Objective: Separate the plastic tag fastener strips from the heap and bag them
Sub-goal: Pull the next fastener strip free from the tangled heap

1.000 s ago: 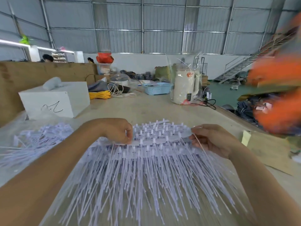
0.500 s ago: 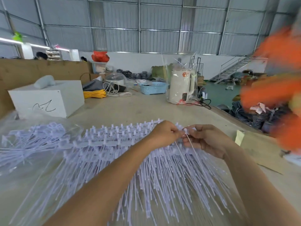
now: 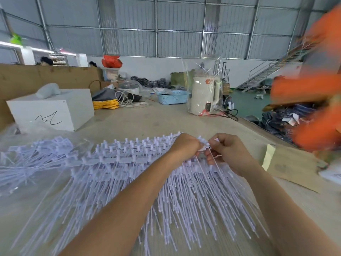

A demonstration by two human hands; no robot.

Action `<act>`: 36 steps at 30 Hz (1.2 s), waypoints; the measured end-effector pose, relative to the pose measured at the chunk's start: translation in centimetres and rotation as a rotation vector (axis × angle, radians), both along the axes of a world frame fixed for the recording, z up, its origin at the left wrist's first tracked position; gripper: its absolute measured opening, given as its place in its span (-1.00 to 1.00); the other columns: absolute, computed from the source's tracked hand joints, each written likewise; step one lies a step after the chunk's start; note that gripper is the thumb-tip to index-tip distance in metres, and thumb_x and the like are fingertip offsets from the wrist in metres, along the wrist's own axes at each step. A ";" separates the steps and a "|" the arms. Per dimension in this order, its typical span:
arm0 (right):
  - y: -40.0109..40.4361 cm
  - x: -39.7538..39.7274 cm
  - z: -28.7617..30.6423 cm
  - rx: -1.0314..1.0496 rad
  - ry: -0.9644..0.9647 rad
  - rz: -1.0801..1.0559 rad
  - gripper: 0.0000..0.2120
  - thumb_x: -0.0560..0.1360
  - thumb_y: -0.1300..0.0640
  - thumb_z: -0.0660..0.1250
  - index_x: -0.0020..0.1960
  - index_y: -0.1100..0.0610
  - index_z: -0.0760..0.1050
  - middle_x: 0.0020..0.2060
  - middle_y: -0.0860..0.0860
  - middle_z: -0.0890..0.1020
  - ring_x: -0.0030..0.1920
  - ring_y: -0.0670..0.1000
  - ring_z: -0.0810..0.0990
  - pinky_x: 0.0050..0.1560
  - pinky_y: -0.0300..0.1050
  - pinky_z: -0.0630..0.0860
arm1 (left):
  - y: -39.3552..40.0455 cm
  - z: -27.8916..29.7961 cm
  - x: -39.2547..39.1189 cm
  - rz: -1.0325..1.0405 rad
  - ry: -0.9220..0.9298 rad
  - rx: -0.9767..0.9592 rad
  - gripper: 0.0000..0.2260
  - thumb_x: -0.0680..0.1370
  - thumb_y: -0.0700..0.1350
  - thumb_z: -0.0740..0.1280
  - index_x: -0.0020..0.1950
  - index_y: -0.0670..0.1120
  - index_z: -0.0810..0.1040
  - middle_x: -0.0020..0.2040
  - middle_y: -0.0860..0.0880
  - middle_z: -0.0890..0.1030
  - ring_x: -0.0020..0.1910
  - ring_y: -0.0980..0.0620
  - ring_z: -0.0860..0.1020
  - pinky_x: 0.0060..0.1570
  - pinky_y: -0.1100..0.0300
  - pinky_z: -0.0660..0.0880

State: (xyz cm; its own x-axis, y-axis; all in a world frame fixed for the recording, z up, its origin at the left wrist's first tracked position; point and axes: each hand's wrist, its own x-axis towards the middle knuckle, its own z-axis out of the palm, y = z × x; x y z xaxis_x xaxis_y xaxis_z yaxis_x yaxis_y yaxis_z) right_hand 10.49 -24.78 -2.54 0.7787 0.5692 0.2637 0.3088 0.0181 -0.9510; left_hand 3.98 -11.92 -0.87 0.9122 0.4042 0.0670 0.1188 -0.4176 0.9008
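A wide heap of white plastic tag fastener strips (image 3: 118, 174) lies fanned out on the table in front of me, heads away from me, thin tails toward me. My left hand (image 3: 184, 146) has crossed to the heap's right end and pinches the head of a strip there. My right hand (image 3: 228, 152) faces it, fingers curled, pinching the same strip end (image 3: 204, 145) from the other side. A second bundle of strips lies inside a clear plastic bag (image 3: 27, 159) at the left.
A white box (image 3: 55, 109) stands at the back left, with yellow cord (image 3: 106, 104), a blue basket (image 3: 173, 97) and a wrapped white kettle (image 3: 204, 97) behind. A brown paper sheet (image 3: 293, 167) lies at the right. Blurred orange shapes (image 3: 310, 93) fill the right edge.
My left hand moved from the heap's middle to its right end and met my right hand, where both now pinch a strip's end. The view shifted slightly right.
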 end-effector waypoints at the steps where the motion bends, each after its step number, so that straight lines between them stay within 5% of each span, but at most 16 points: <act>1: 0.1 0.0 -0.1 0.009 -0.064 0.004 -0.77 0.59 0.33 0.19 -0.23 0.28 0.47 -0.46 0.13 0.58 -0.52 0.03 0.56 -0.47 -0.18 0.52 | 0.1 0.1 -0.1 0.004 0.004 -0.043 -0.89 0.50 -0.21 0.33 -0.21 -0.21 0.51 -0.37 -0.14 0.46 -0.46 0.01 0.36 -0.38 0.23 0.28; 6: 0.1 0.0 -0.2 0.035 -0.282 0.005 -0.78 0.57 0.38 0.18 -0.22 0.24 0.47 -0.45 0.11 0.56 -0.50 0.01 0.55 -0.43 -0.15 0.55 | 0.7 0.8 -0.8 -0.035 0.082 -0.191 -0.85 0.50 -0.16 0.33 -0.28 -0.09 0.48 -0.54 0.04 0.44 -0.63 0.14 0.32 -0.51 0.27 0.19; 11: 0.5 0.1 -0.4 0.070 -0.226 -0.108 -0.77 0.58 0.37 0.17 -0.23 0.25 0.47 -0.44 0.13 0.55 -0.52 -0.02 0.53 -0.47 -0.17 0.54 | 0.5 1.0 -0.9 -0.012 0.055 -0.231 -0.80 0.49 -0.19 0.32 -0.34 -0.11 0.47 -0.62 0.05 0.40 -0.66 0.12 0.25 -0.61 0.38 0.13; 15: -0.9 1.2 0.2 0.193 0.106 -0.318 -0.74 0.59 0.35 0.13 -0.24 0.21 0.44 -0.40 0.13 0.51 -0.54 -0.06 0.44 -0.57 -0.30 0.38 | 0.4 1.0 -1.5 -0.081 0.010 -0.202 -0.77 0.51 -0.24 0.32 -0.36 -0.17 0.50 -0.59 0.02 0.44 -0.62 0.14 0.34 -0.58 0.34 0.26; 20: -0.6 0.1 2.4 0.502 0.624 0.072 -0.82 0.58 0.28 0.11 -0.19 0.17 0.34 -0.44 0.05 0.46 -0.59 -0.14 0.33 -0.70 -0.39 0.19 | 0.7 2.0 -2.2 -0.213 0.031 0.135 -0.90 0.49 -0.29 0.35 -0.12 -0.10 0.58 -0.27 0.08 0.57 -0.29 0.15 0.49 -0.26 0.35 0.45; 23: -0.9 -0.2 3.0 0.476 0.752 0.204 -0.85 0.58 0.21 0.15 -0.16 0.18 0.34 -0.44 0.05 0.47 -0.61 -0.17 0.35 -0.74 -0.41 0.21 | 1.7 2.4 -3.2 -0.285 0.047 0.190 -0.75 0.47 -0.28 0.41 0.12 -0.09 0.54 -0.02 0.04 0.58 -0.06 0.12 0.54 0.02 0.28 0.47; 26: -0.4 -1.2 2.7 0.348 0.719 0.174 -0.88 0.55 0.22 0.20 -0.16 0.18 0.42 -0.34 0.08 0.48 -0.50 -0.10 0.45 -0.63 -0.39 0.37 | 2.4 2.3 -4.1 -0.277 0.079 0.236 -0.63 0.45 -0.18 0.45 0.24 -0.15 0.51 0.11 -0.06 0.58 0.03 0.06 0.55 0.15 0.20 0.43; 31: 0.9 -2.4 1.9 0.108 0.529 0.204 -0.84 0.54 0.23 0.22 -0.15 0.18 0.55 -0.19 0.14 0.57 -0.31 0.06 0.46 -0.31 -0.12 0.46 | 2.7 1.1 -4.0 -0.249 0.045 0.353 -0.72 0.47 -0.08 0.42 0.02 -0.28 0.59 -0.10 -0.16 0.62 -0.17 0.03 0.51 -0.14 0.21 0.43; 36: 1.3 -2.7 1.4 0.083 0.405 0.079 -0.92 0.55 0.27 0.26 -0.13 0.22 0.47 -0.33 0.12 0.59 -0.45 -0.01 0.55 -0.48 -0.21 0.50 | 2.6 0.3 -3.4 -0.123 -0.035 0.526 -0.81 0.46 0.03 0.43 -0.08 -0.05 0.52 -0.13 -0.08 0.56 -0.13 -0.10 0.55 -0.16 0.11 0.46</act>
